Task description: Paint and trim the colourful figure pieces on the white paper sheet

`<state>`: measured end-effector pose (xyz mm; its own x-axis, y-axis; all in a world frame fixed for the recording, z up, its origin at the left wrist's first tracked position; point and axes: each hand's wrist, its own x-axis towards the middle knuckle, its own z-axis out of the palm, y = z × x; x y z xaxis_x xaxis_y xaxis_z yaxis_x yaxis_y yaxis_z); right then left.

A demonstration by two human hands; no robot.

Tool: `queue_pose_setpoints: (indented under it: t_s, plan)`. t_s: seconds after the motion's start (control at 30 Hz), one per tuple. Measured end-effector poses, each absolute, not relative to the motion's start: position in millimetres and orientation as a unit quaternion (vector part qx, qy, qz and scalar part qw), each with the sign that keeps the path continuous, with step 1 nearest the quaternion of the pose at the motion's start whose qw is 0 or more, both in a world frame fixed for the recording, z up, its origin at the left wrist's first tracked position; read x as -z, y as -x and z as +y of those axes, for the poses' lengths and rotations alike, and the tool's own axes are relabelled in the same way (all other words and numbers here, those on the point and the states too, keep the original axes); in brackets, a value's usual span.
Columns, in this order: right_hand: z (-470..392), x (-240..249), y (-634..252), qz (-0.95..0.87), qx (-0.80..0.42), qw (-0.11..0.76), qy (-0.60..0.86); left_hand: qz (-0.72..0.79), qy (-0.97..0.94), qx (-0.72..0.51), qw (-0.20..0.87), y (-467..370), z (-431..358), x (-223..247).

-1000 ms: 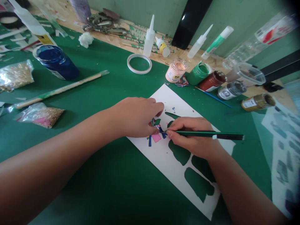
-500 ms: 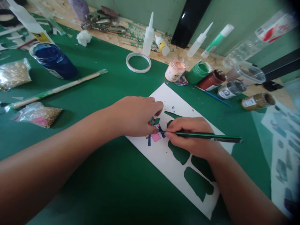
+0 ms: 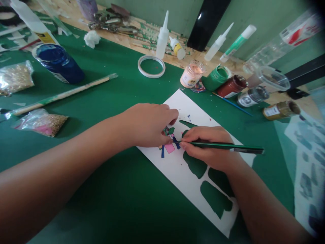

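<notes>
A white sheet (image 3: 162, 169) with several cut-out holes lies slanted on the green mat. On its upper left part sits a small painted piece (image 3: 170, 148) in pink, blue and green. My left hand (image 3: 149, 125) rests over the sheet, thumb and forefinger bent around the piece's green end; its grip there is partly hidden. My right hand (image 3: 210, 145) pinches a thin green brush (image 3: 220, 145), whose tip touches or nearly touches the blue part of the piece.
Behind the sheet stand open paint jars in peach (image 3: 191, 76), green (image 3: 217, 78) and red (image 3: 232, 86), with a blue brush (image 3: 236, 105). A tape roll (image 3: 151, 75) lies near the back edge. At the left are a blue jar (image 3: 68, 69) and bead bags (image 3: 53, 124).
The view has shifted very slightly. Both hands and the brush keep nearly the same places over the sheet.
</notes>
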<state>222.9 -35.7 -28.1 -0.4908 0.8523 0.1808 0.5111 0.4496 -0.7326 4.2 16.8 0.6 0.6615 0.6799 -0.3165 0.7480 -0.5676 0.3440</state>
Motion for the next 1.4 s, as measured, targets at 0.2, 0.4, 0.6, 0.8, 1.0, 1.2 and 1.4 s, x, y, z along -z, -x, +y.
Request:
queue_pose_setpoints:
  t_s: [0.2,0.4,0.6,0.8,1.0,1.2,1.4]
  plan:
    - [-35,27,-223,-0.811,-0.331,0.277,0.396,0.405,-0.882,0.078,0.227,-5,17,0]
    - [-34,27,-225,-0.812,-0.354,0.283,0.367,0.403,-0.884,0.073,0.227,-4,18,1]
    - [-32,26,-226,-0.814,-0.36,0.277,0.361,0.401,-0.885,0.068,0.225,-4,18,2]
    - [-33,26,-226,-0.813,-0.355,0.276,0.369,0.401,-0.886,0.069,0.224,-4,17,2]
    - [-34,28,-226,-0.798,-0.345,0.285,0.403,0.401,-0.886,0.068,0.224,-4,18,2]
    - [-35,26,-223,-0.801,-0.348,0.268,0.407,0.401,-0.888,0.065,0.215,-5,14,2]
    - [-33,16,-231,-0.754,-0.35,0.28,0.481,0.391,-0.899,0.067,0.186,-5,10,-2]
